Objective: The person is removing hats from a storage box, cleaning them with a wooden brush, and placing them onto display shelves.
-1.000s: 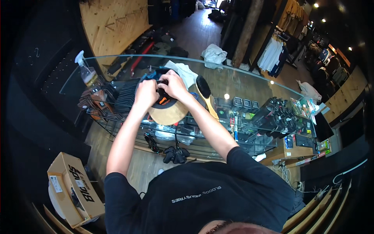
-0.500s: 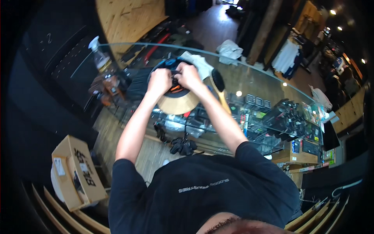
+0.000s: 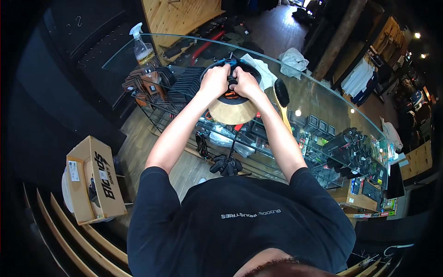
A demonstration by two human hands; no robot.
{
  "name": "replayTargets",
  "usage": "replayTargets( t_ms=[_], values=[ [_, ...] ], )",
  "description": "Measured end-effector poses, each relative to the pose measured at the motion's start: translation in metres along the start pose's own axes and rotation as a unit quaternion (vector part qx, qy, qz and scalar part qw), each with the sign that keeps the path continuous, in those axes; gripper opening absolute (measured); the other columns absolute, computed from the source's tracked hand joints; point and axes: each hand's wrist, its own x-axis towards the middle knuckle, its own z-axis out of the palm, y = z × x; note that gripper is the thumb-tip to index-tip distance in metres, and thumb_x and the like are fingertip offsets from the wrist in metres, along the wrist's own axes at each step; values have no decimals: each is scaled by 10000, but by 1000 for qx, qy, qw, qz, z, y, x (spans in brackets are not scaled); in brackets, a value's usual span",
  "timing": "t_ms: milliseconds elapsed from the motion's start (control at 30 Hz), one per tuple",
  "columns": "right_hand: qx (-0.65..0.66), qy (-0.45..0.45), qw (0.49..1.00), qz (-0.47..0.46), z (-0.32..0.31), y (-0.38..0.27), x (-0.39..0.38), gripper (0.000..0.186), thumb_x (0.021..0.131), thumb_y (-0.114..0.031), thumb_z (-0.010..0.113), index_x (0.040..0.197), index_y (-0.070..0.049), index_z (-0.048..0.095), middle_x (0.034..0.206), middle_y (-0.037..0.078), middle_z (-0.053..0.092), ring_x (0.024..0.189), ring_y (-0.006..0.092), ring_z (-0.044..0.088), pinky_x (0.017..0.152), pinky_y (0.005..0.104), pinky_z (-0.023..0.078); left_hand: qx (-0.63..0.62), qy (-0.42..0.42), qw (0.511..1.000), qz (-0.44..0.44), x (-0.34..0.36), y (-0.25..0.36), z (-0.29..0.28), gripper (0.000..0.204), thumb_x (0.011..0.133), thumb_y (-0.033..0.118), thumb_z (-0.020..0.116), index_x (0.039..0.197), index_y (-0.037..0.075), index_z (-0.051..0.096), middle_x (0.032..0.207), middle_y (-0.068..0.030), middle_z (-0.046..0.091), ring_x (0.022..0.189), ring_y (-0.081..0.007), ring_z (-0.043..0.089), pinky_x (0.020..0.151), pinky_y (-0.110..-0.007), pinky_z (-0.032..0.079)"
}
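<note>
A cap [image 3: 233,113] with a tan brim and a dark crown lies on the glass counter [image 3: 295,99], brim toward me, its inside partly visible with an orange mark. My left hand [image 3: 215,83] has its fingers curled at the cap's dark band. Beside it, my right hand [image 3: 247,84] is likewise closed on the cap, thumbs close together. What exactly the fingertips pinch is hidden. A bit of blue shows behind the knuckles. To the right lies a wooden-handled brush [image 3: 282,94] with black bristles, and a white cloth [image 3: 261,72] sits just behind the cap.
A spray bottle [image 3: 142,47] stands at the counter's left end near brown and black folded goods [image 3: 185,84]. A crumpled white bag [image 3: 293,62] sits beyond the far edge. Small boxed goods [image 3: 320,125] fill the glass case. An open cardboard box [image 3: 95,177] is at lower left.
The whole view has shifted, so the counter and cap appear farther right and higher. Both hands stay on the cap, their knuckles turned slightly inward.
</note>
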Motion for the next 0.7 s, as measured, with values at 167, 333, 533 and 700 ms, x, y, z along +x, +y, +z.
replayTargets(
  t_ms=[167,333,533,700],
  values=[
    [-15,24,1000,-1,-1,-7,-7,479,692,-90,779,1076,-36,497,985,217,658,997,386,624,839,451,498,142,-19,988,62,6,-3,6,174,764,22,618,934,34,653,994,-178,632,1053,-353,571,887,-446,489],
    [-67,180,977,-94,3,-15,-28,494,645,36,711,1045,-56,437,765,172,585,861,394,618,732,466,510,172,-71,981,48,25,-12,7,136,770,63,589,833,20,701,817,-208,687,784,-350,691,717,-425,564],
    [4,-53,977,-206,5,-1,-28,317,790,-78,662,1093,2,622,1134,185,621,1102,323,577,919,370,479,121,-122,983,62,36,-27,3,150,686,117,676,811,43,711,806,-196,686,822,-345,680,769,-432,546],
    [-114,-140,975,-127,4,3,-14,642,752,-308,671,1323,-52,529,1303,158,550,1263,296,471,1062,494,313,94,-23,995,7,34,-22,2,139,694,123,691,810,49,704,776,-185,678,790,-341,673,750,-435,539]
  ],
)
